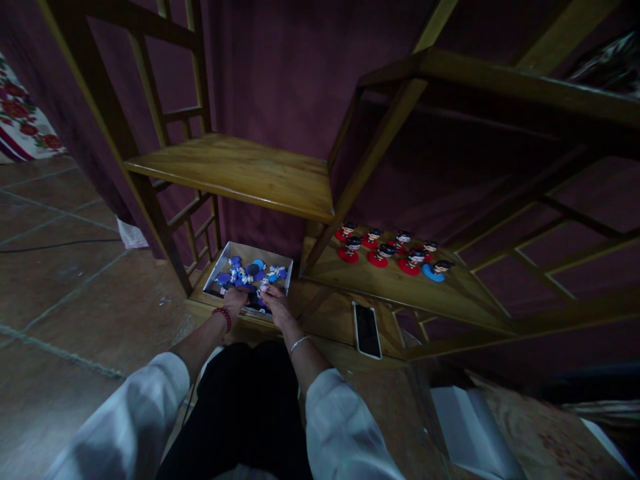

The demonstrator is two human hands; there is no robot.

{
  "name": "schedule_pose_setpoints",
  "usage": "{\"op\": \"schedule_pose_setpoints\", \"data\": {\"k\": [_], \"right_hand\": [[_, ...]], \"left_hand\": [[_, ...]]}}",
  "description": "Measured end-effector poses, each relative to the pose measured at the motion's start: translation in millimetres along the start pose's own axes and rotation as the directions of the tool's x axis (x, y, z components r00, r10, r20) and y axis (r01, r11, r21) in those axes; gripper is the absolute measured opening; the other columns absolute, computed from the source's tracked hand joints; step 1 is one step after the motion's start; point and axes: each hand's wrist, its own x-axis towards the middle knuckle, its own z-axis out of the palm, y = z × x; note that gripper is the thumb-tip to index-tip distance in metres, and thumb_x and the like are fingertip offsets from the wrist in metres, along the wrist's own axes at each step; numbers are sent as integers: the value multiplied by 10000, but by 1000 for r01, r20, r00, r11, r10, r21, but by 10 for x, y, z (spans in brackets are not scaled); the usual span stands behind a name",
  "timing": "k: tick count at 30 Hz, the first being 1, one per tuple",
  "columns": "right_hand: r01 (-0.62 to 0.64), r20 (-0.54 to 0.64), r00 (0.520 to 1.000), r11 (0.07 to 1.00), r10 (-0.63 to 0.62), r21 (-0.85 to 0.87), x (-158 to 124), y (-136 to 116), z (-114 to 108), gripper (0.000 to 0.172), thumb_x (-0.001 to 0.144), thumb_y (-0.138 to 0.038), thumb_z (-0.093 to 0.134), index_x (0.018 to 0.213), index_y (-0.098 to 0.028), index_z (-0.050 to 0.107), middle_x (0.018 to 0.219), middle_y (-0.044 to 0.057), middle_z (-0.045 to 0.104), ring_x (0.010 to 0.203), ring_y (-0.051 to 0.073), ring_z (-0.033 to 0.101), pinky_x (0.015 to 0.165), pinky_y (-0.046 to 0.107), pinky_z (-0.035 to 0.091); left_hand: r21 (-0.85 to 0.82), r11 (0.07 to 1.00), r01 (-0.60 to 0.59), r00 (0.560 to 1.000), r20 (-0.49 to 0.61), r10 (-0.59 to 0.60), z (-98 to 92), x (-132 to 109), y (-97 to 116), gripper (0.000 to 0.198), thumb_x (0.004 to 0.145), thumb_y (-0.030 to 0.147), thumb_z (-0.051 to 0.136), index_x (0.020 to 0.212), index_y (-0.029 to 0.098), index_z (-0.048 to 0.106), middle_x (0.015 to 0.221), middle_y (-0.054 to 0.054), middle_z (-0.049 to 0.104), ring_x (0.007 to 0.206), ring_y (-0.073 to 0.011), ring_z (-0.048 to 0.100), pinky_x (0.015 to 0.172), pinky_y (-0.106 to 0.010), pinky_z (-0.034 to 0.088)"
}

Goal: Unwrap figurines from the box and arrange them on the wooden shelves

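Observation:
A shallow white cardboard box [289, 280] sits on the low wooden ledge, with several small blue, purple and white figurines [249, 270] lying jumbled inside. My left hand [236, 301], with a red bead bracelet at the wrist, reaches over the near side of the box; its fingers point down among the figurines and are mostly hidden. Beside it, my right hand [275, 301], wearing a thin pale bracelet, has its fingertips closed on a small white-and-blue figurine [263, 287]. Dark blue pieces lie between the two hands.
Several black-haired figurines [385, 253] on red bases, and one on a blue base, stand on the shelf to the right. A phone [367, 330] lies on the lower ledge. An upper wooden shelf [240, 170] overhangs the box. White packaging [473, 430] is at lower right.

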Motion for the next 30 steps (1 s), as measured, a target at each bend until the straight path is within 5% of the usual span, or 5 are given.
{"op": "schedule_pose_setpoints", "data": {"k": [4, 11, 21, 30], "right_hand": [[3, 23, 1000, 1000, -3, -3, -19, -30, 9, 395, 501, -298, 746, 870, -180, 666, 885, 25, 690, 770, 167, 623, 697, 275, 470], [20, 77, 997, 999, -17, -50, -52, -59, 28, 416, 540, -340, 729, 918, -173, 675, 912, 36, 690, 778, 151, 616, 712, 270, 462], [-23, 77, 997, 999, 26, -48, -57, -84, 29, 407, 576, -310, 730, 955, -173, 683, 898, 44, 694, 732, 131, 619, 713, 275, 478], [-31, 69, 997, 998, 34, -45, -75, -110, 30, 358, 594, -285, 733, 933, -180, 689, 806, 25, 689, 650, 116, 612, 691, 285, 496]], "left_hand": [[-213, 970, 115, 993, 52, -106, -47, -121, 126, 101, 753, 87, 510, 738, 146, 590, 590, -8, 588, 561, -114, 582, 629, -230, 487], [-296, 948, 121, 980, 188, -66, -87, -278, 240, 37, 753, 105, 570, 772, 130, 591, 615, -10, 611, 533, -98, 581, 605, -224, 495], [-307, 943, 130, 985, 146, -88, -31, -241, 248, 119, 676, 14, 610, 687, 116, 550, 502, 29, 555, 449, -72, 531, 490, -178, 470], [-298, 948, 112, 988, 135, -74, -34, -184, 165, 96, 643, 86, 663, 658, 120, 574, 521, 17, 586, 495, -76, 556, 551, -186, 480]]}}
